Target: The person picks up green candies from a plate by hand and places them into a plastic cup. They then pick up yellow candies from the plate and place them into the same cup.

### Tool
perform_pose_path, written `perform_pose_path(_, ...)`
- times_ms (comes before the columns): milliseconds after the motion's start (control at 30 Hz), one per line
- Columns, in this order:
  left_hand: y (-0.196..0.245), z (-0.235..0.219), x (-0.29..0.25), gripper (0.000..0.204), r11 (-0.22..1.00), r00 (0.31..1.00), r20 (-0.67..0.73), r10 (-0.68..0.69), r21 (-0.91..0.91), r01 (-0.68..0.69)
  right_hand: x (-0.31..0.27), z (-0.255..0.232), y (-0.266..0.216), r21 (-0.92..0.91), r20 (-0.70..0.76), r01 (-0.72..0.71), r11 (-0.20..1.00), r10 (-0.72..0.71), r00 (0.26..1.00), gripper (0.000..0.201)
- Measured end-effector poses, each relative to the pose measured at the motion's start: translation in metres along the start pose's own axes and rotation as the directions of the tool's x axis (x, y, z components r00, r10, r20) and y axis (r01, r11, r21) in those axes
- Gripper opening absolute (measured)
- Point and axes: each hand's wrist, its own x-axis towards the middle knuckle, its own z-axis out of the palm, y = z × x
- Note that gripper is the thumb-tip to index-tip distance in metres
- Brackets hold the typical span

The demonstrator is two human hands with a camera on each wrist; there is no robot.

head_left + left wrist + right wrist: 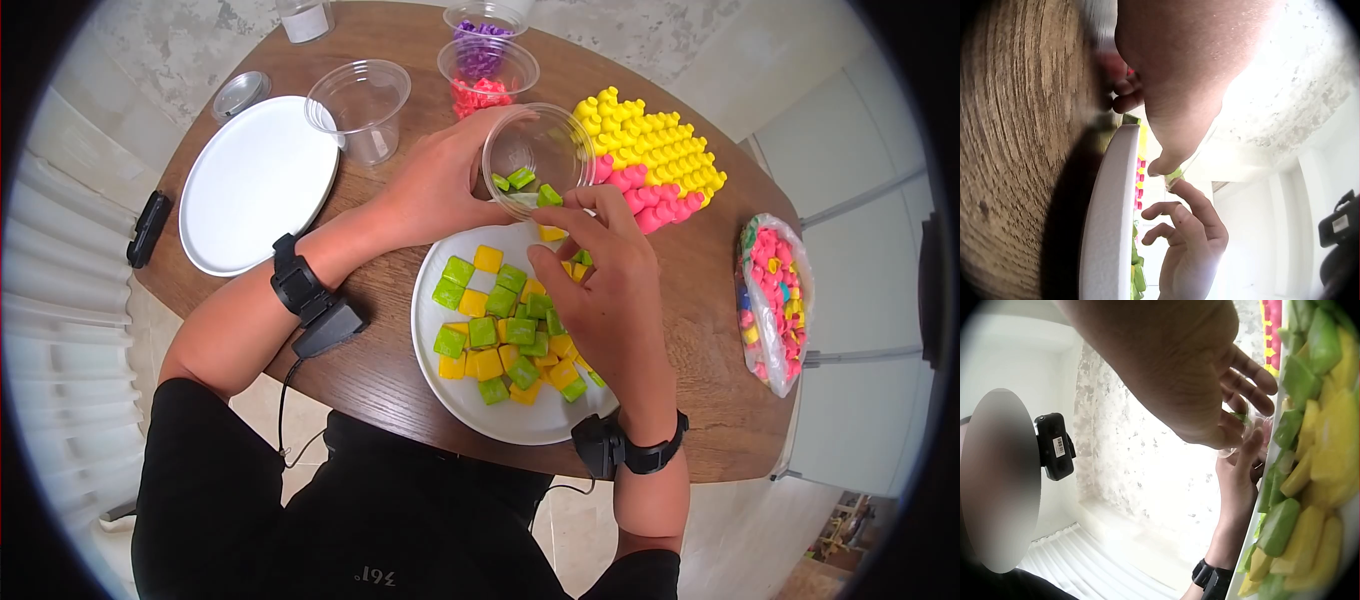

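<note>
My left hand grips a clear plastic cup, tilted over the far side of a white plate. Inside the cup lie a few green square pieces, which look like wrapped candies. My right hand is at the cup's near rim, its index fingertip beside a green piece there. Thumb and index finger stand apart, with nothing pinched between them. On the plate lie several yellow pieces and green pieces, piled together. In the left wrist view the right hand's fingers are loosely bent.
An oval white plate and a clear cup stand at left. Cups with red pieces and purple pieces are at the back. Yellow and pink bottle-shaped pieces stand in rows; a bag of colourful pieces is at right.
</note>
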Motion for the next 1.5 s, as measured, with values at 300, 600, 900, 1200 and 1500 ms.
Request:
perform_pose_path(300, -0.01, 0.005, 0.0, 0.096, 0.994, 0.993, -0.058, 0.107, 0.023, -0.106, 0.0, 0.0, 0.0, -0.006, 0.006, 0.007, 1.0, -0.007, 1.0, 0.027)
perform_pose_path(600, 0.0, 0.0, 0.0, 0.097, 1.0, 1.0, 0.005, 0.003, 0.017, -0.003, 0.0, -0.001, -0.001, -0.004, 0.006, -0.015, 1.0, 0.015, 1.0, 0.027)
perform_pose_path(900, 0.0, 0.0, 0.0, 0.098, 1.0, 1.0, 0.004, 0.015, 0.019, -0.015, 0.0, -0.001, -0.001, -0.003, 0.016, -0.014, 1.0, 0.014, 1.0, 0.028)
perform_pose_path(1200, -0.002, 0.001, 0.0, 0.096, 0.997, 0.997, -0.029, 0.076, 0.036, -0.075, 0.0, -0.001, -0.001, 0.0, 0.015, -0.019, 1.0, 0.019, 1.0, 0.028)
perform_pose_path(1500, -0.001, 0.0, 0.0, 0.099, 0.999, 0.999, -0.01, 0.047, 0.02, -0.047, 0.0, -0.001, -0.001, -0.012, 0.019, -0.014, 1.0, 0.014, 1.0, 0.028)
